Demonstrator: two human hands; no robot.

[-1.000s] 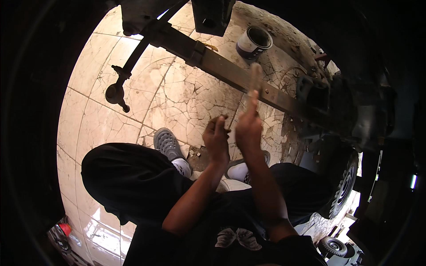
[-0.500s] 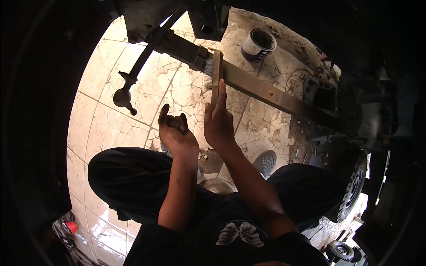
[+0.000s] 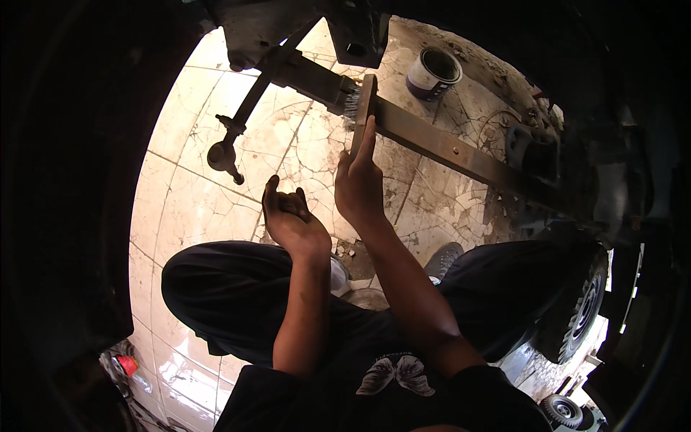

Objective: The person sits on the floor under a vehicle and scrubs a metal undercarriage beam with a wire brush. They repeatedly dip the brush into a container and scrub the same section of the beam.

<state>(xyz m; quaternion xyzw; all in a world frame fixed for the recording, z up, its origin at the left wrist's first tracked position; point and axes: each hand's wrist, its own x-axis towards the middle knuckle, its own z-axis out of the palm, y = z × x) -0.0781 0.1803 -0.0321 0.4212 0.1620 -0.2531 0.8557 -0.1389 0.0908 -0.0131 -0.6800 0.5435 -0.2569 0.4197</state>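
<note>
My right hand [image 3: 360, 186] grips a wire brush [image 3: 365, 111] with a wooden back, the index finger stretched along it. The brush stands crosswise on a long metal bar [image 3: 453, 150], its bristles facing left at a bracketed section of the bar. Lower and to the left, my left hand [image 3: 296, 222] is raised palm up with its fingers loosely bent and apart; nothing shows in it. Left of that hand, a rod with a ball joint [image 3: 222, 156] hangs from the dark metal parts above.
A paint can [image 3: 434, 74] stands on the cracked tile floor [image 3: 194, 194] beyond the bar. Dark vehicle parts frame the view. A tyre [image 3: 583, 309] is at the right, a smaller wheel [image 3: 561, 410] below it. A red object [image 3: 127, 365] lies at lower left.
My right hand and the brush have slid a little away from me across the bar. The left hand keeps nearly the same pose. The whole view has shifted slightly.
</note>
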